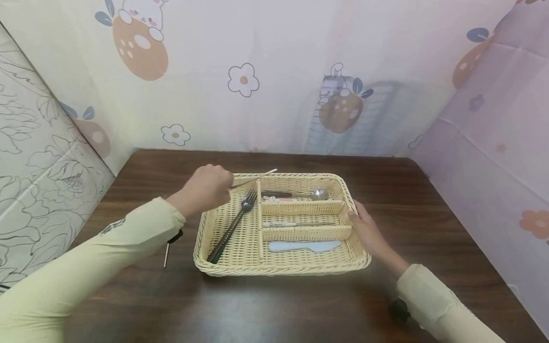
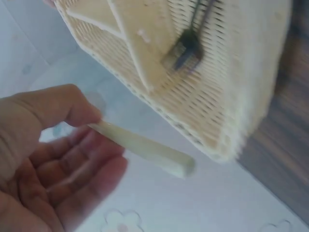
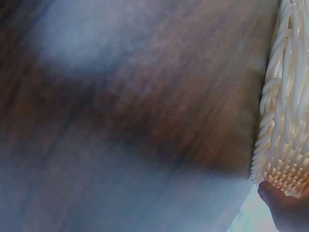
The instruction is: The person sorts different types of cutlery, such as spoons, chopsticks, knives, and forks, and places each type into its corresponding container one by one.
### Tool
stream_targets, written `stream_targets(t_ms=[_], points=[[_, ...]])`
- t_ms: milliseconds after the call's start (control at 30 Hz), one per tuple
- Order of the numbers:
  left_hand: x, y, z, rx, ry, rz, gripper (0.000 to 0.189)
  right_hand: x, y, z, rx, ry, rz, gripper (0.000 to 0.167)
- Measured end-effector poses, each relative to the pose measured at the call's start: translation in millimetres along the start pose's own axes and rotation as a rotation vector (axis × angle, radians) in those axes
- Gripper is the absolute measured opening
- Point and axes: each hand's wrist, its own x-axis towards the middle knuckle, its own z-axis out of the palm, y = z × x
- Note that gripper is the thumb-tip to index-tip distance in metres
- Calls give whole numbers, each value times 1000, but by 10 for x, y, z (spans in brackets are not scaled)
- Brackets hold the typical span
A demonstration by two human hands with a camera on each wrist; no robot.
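Observation:
Over the far left part of a cream wicker cutlery basket [image 1: 283, 271], my left hand [image 1: 206, 188] pinches a slim utensil [image 1: 266, 174]. In the left wrist view the utensil's pale, flat end [image 2: 154, 151] sticks out past thumb and fingertips; its exact kind is unclear. My right hand [image 1: 368, 229] grips the basket's right rim, thumb on top. Dark-handled forks [image 1: 233, 224] lie slantwise in the left compartment. To the right, a spoon [image 1: 319, 194] lies in the far section, a thin white-handled metal piece [image 1: 280, 224] in the middle, a pale plastic knife [image 1: 304, 246] in the near.
The basket stands on a dark wooden table [image 1: 266, 314]. Behind it hangs a patterned curtain [image 1: 283, 124], with more cloth at both sides. A small dark device on my left sleeve has a thin rod [image 1: 166, 255] pointing down.

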Motion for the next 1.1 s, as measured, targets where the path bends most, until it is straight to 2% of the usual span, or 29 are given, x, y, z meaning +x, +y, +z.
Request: stream_targets(t_ms=[100,233,433,533,633,833,1100], points=[[127,99,62,-16,24,128,35,5,0,-2,-3,-2,-3,52],[284,243,124,-31,8,222,37,9,3,-2,-2,-7,-4,52],[480,471,189,-115,-92,268,40,21,19,-7,1,-1,-1,52],[587,581,266,-130,-113,293,31,27,23,-11,-6,3,-1,52],[686,687,345,-137,-162,295,21,27,16,-8,-14,1,-7,52],[846,817,485,-159,-241,273,14,19,14,-2,-14,1,-7,51],[1003,937,602,-61,-316,302,11,10,-18,-8,-15,7,-3,52]])
